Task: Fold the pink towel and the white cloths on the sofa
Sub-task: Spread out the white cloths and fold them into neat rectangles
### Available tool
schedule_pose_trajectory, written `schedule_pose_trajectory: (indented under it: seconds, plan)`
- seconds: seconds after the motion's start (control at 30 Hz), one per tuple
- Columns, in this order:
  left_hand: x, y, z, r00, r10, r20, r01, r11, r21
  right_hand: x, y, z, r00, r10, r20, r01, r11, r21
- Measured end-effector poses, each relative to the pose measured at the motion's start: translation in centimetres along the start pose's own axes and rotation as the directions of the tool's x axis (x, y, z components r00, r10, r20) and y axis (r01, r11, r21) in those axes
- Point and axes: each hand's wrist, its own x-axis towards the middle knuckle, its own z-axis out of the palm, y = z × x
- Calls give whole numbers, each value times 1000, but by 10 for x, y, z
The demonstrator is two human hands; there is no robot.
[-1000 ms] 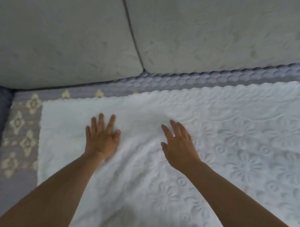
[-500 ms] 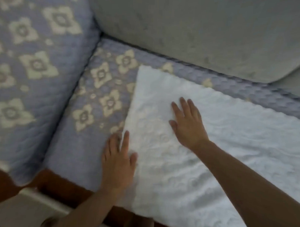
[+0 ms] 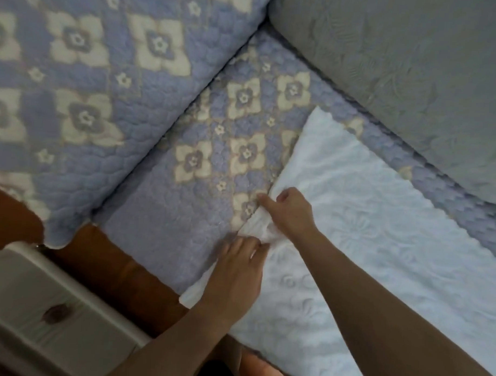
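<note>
A white embossed cloth (image 3: 380,234) lies spread over the sofa seat (image 3: 161,218), which has a lilac floral quilted cover, and reaches its front edge. At the cloth's left edge, the right hand (image 3: 289,211) grips a bunched fold of fabric. Just below it, the left hand (image 3: 235,274) pinches the same edge, fingers curled around it.

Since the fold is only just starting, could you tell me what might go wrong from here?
1. Both hands, left hand and right hand, bunch the white cloth at one edge; the fold may come out creased.
2. The cloth's near corner overhangs the sofa seat front; it could slide off when lifted.
</note>
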Motion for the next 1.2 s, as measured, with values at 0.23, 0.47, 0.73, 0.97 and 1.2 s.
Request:
schedule_pose_trajectory:
  seconds: [0.23, 0.47, 0.73, 0.97, 1.2]
  plan:
    - [-11, 3, 0, 985, -172, -25, 167, 978, -126, 12, 18, -6, 1000, -4, 11, 2, 988, 156]
    - [2, 23, 12, 992, -124, 15, 124, 975, -184, 6, 22, -4, 999, -36, -14, 38, 985, 169]
    - [11, 18, 9, 937, -346, 42, 348, 933, -88, 7, 12, 17, 987, -73, -144, 74, 997, 3]
    - [17, 23, 8, 968, -245, 59, 243, 969, 36, 13, 9, 15, 991, -30, -133, 30, 1000, 2]
    - [8, 18, 16, 974, -218, 61, 222, 973, -63, 19, 8, 4, 997, -45, -55, 47, 998, 33]
